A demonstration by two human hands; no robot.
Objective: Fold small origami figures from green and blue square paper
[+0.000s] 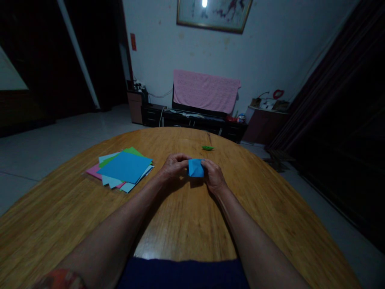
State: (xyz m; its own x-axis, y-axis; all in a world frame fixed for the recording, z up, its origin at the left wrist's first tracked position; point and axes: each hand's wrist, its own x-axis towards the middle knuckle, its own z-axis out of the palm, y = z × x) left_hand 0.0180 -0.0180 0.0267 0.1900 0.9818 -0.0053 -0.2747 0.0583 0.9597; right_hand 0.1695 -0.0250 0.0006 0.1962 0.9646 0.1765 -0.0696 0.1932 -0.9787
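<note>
A small folded piece of blue paper (195, 167) is held just above the round wooden table (186, 216), near its middle. My left hand (174, 165) pinches its left edge with curled fingers. My right hand (213, 175) grips its right edge, fingers closed. Both forearms reach forward from the near edge of the table.
A fanned stack of coloured paper sheets (124, 168), blue on top with green and pink beneath, lies left of my hands. A small green folded paper piece (207, 148) sits farther back. Beyond the table stands a dark TV cabinet with a pink cloth (206, 91).
</note>
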